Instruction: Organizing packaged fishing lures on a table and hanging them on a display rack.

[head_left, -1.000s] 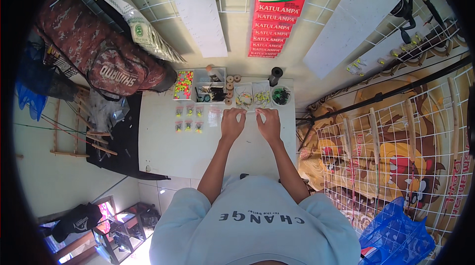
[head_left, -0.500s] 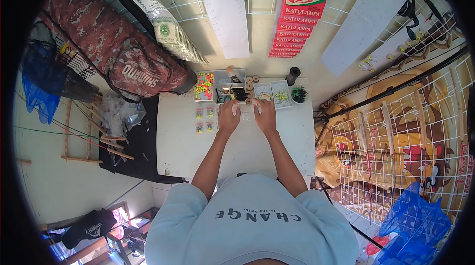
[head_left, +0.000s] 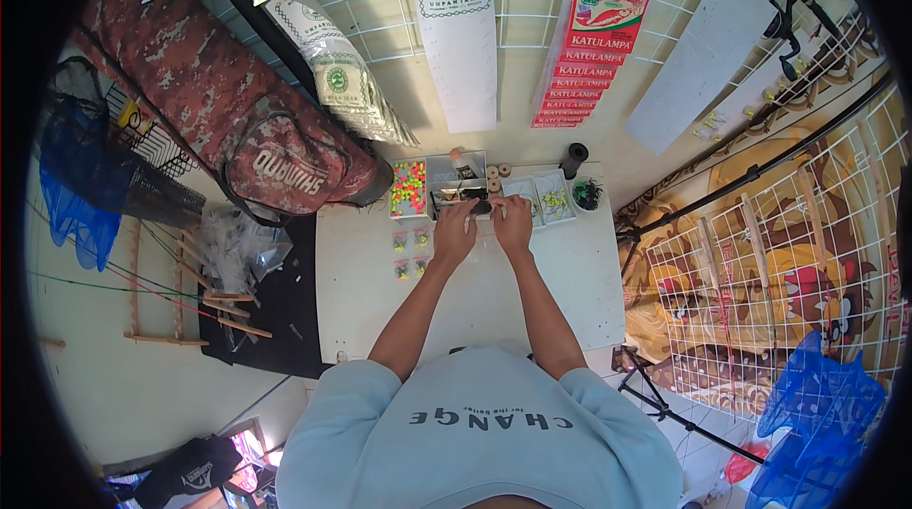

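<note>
At the compartment box [head_left: 463,188], both hands [head_left: 454,233] [head_left: 514,221] have moved closer, grip unclear.

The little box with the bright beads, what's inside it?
The clear box on the white table holds small pink, yellow and green beads. Anything beneath the top layer is covered, and they are too small to make out singly.

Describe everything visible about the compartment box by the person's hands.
The compartment box is a pale, shallow tray split into small cells, lying flat at the far edge of the white table. Its contents are too small to tell. The left hand and right hand meet at its near edge. A case of bright beads adjoins its left side.
</note>
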`<action>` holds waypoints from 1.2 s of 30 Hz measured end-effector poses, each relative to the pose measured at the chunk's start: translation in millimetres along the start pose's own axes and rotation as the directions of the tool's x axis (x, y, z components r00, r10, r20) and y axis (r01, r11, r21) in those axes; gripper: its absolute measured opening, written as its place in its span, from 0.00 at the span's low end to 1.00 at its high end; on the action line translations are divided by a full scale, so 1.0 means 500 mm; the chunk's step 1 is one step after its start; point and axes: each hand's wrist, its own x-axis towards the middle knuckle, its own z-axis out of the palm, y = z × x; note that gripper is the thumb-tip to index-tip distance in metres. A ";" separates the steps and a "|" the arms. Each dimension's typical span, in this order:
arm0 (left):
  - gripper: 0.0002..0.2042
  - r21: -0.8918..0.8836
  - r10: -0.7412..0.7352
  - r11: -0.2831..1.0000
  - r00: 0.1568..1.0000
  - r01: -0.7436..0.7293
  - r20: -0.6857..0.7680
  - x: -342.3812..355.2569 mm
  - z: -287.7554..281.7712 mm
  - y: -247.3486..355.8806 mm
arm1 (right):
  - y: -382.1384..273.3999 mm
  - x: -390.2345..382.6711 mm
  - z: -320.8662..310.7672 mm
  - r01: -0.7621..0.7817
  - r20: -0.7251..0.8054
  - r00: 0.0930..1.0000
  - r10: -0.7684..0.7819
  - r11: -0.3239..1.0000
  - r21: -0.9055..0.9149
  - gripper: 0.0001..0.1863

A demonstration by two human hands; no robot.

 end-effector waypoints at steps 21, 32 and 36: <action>0.06 -0.298 0.020 0.951 0.977 -0.084 -0.211 0.025 -0.017 0.076 | 0.026 -0.016 -0.136 0.136 0.041 0.989 -0.142 0.983 0.125 0.11; 0.06 -0.311 -0.031 0.949 0.968 -0.050 -0.251 0.017 0.009 0.117 | 0.076 0.000 -0.161 0.148 0.081 0.983 -0.166 0.970 0.195 0.08; 0.06 -0.238 0.001 0.969 0.963 -0.067 -0.269 0.035 -0.008 0.114 | 0.054 0.019 -0.145 0.112 0.121 0.983 -0.136 0.975 0.190 0.07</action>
